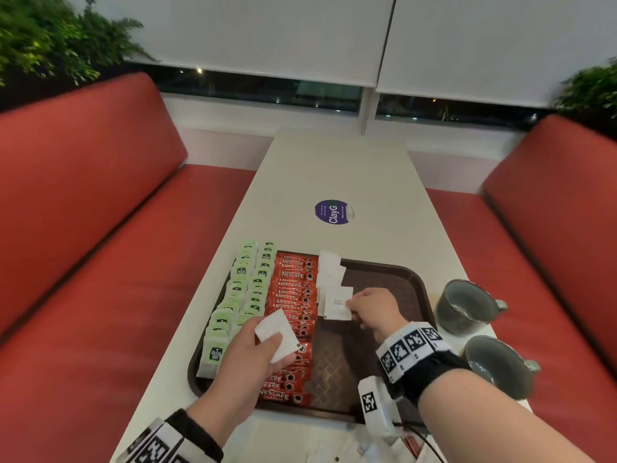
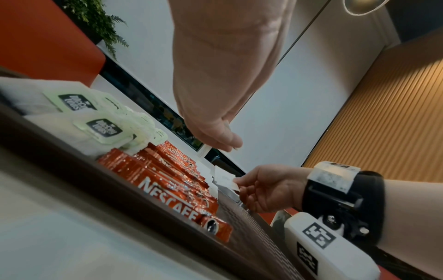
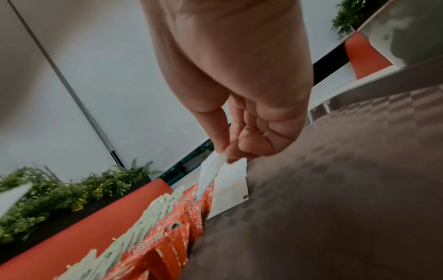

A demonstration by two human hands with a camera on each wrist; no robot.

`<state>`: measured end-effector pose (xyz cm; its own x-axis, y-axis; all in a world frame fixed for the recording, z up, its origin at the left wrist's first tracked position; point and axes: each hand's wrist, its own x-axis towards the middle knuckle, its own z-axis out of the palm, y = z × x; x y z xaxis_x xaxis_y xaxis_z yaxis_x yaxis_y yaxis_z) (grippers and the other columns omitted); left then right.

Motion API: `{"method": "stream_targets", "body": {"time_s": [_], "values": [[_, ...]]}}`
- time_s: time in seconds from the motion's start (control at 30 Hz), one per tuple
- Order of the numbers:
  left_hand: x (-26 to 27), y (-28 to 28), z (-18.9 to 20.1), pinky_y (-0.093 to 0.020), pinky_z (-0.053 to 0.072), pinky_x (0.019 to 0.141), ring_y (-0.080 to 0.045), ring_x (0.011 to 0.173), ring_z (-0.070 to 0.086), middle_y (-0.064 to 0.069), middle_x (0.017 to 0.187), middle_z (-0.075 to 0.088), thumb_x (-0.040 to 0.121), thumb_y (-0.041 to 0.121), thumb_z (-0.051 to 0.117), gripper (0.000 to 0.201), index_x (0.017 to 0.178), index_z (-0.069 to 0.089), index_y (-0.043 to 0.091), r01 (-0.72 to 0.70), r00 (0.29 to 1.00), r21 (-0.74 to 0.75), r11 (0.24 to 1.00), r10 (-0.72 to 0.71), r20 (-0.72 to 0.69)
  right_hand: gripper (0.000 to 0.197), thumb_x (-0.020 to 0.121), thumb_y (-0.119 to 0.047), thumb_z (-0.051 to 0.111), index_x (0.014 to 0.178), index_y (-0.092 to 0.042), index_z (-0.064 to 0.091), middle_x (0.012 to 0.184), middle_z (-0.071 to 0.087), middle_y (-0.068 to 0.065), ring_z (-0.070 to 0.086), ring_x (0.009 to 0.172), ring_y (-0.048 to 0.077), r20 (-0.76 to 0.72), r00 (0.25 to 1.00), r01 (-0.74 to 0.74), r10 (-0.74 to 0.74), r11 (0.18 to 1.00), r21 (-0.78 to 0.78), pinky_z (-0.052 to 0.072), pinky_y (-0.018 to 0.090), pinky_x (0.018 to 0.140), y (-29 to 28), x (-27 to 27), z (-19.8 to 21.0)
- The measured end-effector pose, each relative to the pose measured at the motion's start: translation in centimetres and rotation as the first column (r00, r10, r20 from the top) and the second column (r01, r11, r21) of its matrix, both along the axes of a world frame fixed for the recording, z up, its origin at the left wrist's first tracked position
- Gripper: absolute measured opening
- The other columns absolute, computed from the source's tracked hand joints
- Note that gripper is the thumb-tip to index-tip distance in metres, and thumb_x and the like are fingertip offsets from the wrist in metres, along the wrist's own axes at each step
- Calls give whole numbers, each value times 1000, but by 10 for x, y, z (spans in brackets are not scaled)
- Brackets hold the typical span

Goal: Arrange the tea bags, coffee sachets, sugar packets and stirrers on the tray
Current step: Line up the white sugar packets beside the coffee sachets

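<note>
Sugar packets (image 1: 330, 279): a white column on the tray, just right of the coffee row, running from the far edge toward the middle; the packets overlap.
Held packet, right (image 1: 338, 303): printed "WHITE SUGAR"; it sits at the near end of the sugar column, low over the tray floor.
Right hand (image 1: 375, 310): grip pinches the right edge of that packet between thumb and fingertips (image 3: 219, 140); remaining fingers curled.
Held packets, left (image 1: 277, 332): white packets held above the near part of the coffee row.
Left hand (image 1: 252, 354): grip closed on these packets, thumb on top and fingers beneath.
Coffee sachets (image 1: 293, 315): red sticks in one overlapping row, from the far edge to the near edge of the tray.
Tea bags (image 1: 240, 295): green-tagged, in two overlapping columns along the left edge of the tray.
Tray (image 1: 400, 282): dark brown with a textured floor, at the near end of the table; its right part is bare.
Cups (image 1: 467, 305): two grey cups on the table along the right edge, just beside the tray.
Sticker (image 1: 334, 212): round, purple, on the table beyond the tray.
</note>
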<state>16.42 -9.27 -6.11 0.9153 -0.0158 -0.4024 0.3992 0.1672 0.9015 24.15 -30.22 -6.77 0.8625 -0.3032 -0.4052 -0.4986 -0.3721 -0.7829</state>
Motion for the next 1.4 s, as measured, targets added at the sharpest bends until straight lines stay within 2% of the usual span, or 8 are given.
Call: {"method": "stream_targets", "body": {"time_s": [0.27, 0.4, 0.53, 0.7, 0.8, 0.97, 1.13, 1.4], "values": [[-1, 8, -1, -30, 59, 72, -25, 110, 56, -7, 120, 55, 95, 4, 51, 25, 116, 51, 17, -23, 1000, 5, 1000, 23, -13, 21, 87, -9, 60, 68, -16, 52, 68, 57, 3, 55, 59, 14, -159, 983, -102, 96, 994, -30, 47, 24, 55, 3, 11, -14], [-2, 8, -1, -31, 58, 75, -21, 106, 57, -5, 119, 55, 94, 4, 52, 28, 118, 49, 18, -20, 1000, 22, 1000, 21, -20, 18, 90, -10, 58, 72, -9, 55, 70, 61, 6, 62, 67, 18, -261, 961, -117, 91, 989, -85, 55, 29, 73, 12, 16, -15], [-1, 7, -2, -35, 58, 79, -23, 108, 57, -6, 120, 56, 92, 5, 57, 33, 121, 49, 17, -9, 1000, 35, 999, 10, -27, 16, 91, -18, 55, 85, -7, 64, 86, 70, 7, 68, 88, 23, -72, 978, -207, 194, 911, -357, 55, 34, 81, 15, 7, -1], [1, -1, 0, -36, 58, 81, -22, 106, 59, -5, 116, 60, 91, 5, 58, 29, 116, 53, 19, 25, 1000, 9, 1000, -25, -8, 11, 85, -28, 68, 78, -19, 72, 83, 72, 0, 69, 82, 17, 125, 913, -400, 387, 912, 95, 55, 31, 77, 37, -42, 21], [0, -9, 2, -35, 58, 81, -23, 105, 62, -7, 116, 61, 91, 2, 57, 31, 118, 53, 17, 61, 998, -8, 998, -61, 4, 8, 81, -18, 72, 73, -17, 72, 74, 70, 2, 64, 71, 18, 138, 900, -430, 413, 894, 127, 54, 38, 79, 42, -52, 15], [-4, -15, 6, -32, 57, 80, -22, 102, 65, -6, 114, 62, 91, 3, 56, 28, 113, 53, 21, 94, 996, -22, 995, -93, 13, 13, 83, -5, 68, 71, -11, 66, 63, 61, 3, 55, 58, 12, 151, 931, -356, 331, 913, 198, 46, 24, 58, 37, -53, 17], [-6, 0, 6, -30, 57, 78, -24, 94, 69, -9, 109, 58, 89, 5, 60, 27, 111, 52, 20, 19, 1000, -32, 999, -19, 11, 12, 87, -5, 62, 75, -7, 63, 61, 58, 5, 49, 56, 13, 48, 998, -47, 42, 991, 123, 38, 22, 49, 8, -32, 1], [-21, 22, 6, -30, 57, 75, -25, 92, 70, -12, 110, 60, 87, 5, 62, 23, 109, 55, 11, -48, 999, -73, 996, 47, -22, 11, 90, -6, 55, 79, -5, 56, 64, 54, 7, 49, 59, 17, -244, 969, 33, -41, 999, -37, 38, 25, 54, 2, 2, -17]]}}
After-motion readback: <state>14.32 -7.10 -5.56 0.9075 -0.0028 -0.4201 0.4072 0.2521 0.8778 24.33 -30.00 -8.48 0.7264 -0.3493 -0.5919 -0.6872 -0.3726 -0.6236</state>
